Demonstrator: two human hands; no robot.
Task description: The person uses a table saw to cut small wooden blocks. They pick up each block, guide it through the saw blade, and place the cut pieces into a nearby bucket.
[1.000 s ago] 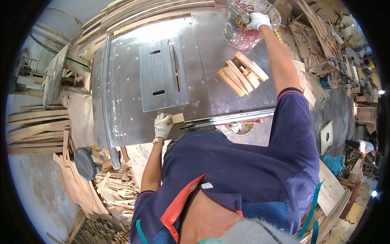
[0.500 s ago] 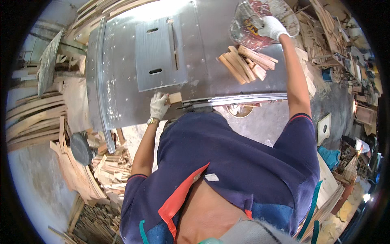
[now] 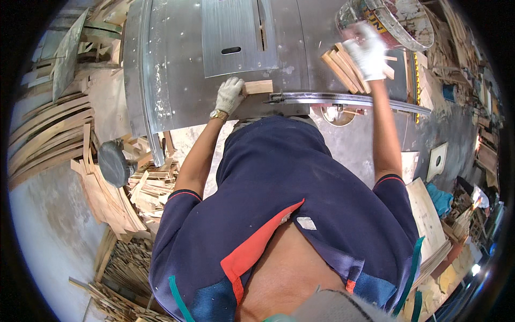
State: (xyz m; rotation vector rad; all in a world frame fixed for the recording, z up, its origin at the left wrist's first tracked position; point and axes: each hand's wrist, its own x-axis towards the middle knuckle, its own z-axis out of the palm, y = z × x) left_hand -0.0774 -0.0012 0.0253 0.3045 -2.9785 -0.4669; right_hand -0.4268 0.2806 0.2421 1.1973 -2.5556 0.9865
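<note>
My left hand [image 3: 232, 95], in a white knit glove, is closed on the end of a short wooden block [image 3: 259, 87] lying flat on the metal saw table [image 3: 182, 91]. The block sits just below the inset plate [image 3: 238, 59], near the table's front edge. My right hand [image 3: 369, 52], gloved too, is smeared by motion above a pile of short wooden sticks [image 3: 343, 70] and covers part of it. Whether its fingers touch the sticks cannot be made out. Just beyond it stands a paint-stained bucket [image 3: 348, 19], its open rim showing.
A narrow slot [image 3: 263, 32] runs through the plate. Metal rails [image 3: 354, 99] edge the table's front, with another rail [image 3: 147, 80] along its left. Curved boards [image 3: 51, 129] are stacked at left above scrap wood [image 3: 153, 188]. A round dark stool-like top [image 3: 113, 162] stands nearby.
My right hand has come from the bucket's rim down to the stick pile. My left hand keeps its hold on the wooden block, and more of the block shows. The whole view has shifted.
</note>
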